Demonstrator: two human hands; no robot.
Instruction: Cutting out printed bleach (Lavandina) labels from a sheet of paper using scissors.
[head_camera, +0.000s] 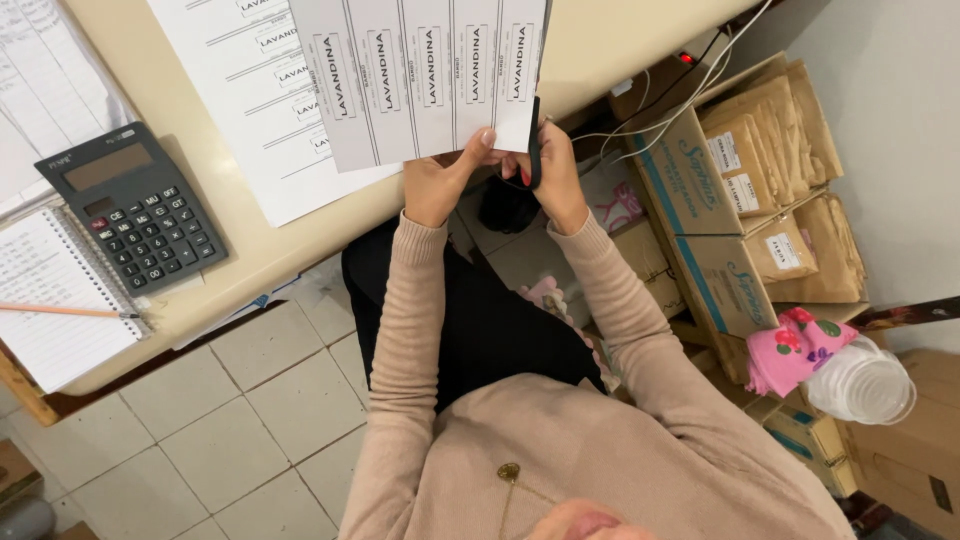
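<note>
A sheet of labels (420, 75) is held over the desk (600, 50) edge between the left hand (440, 180) and the right hand (550, 175), scissors (534, 140) at its right side. Another printed sheet (250, 90) lies on the desk just left of it; further left sit a calculator (135, 205) and a notebook (50, 300) with a pencil (60, 311) on it. Cardboard boxes (720, 200) stand on the floor to the right.

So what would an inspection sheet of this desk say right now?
Surface: beige desk, papers spread on it.
Job's things: label sheet held up; dark scissors at its edge.
Clutter: calculator, spiral notebook, pencil.
Grips: left hand pinches the sheet's bottom edge; right hand holds the scissors.
Cables: white and dark cables trailing off the desk.
Surroundings: cardboard boxes, pink cloth, clear plastic container, tiled floor.
</note>
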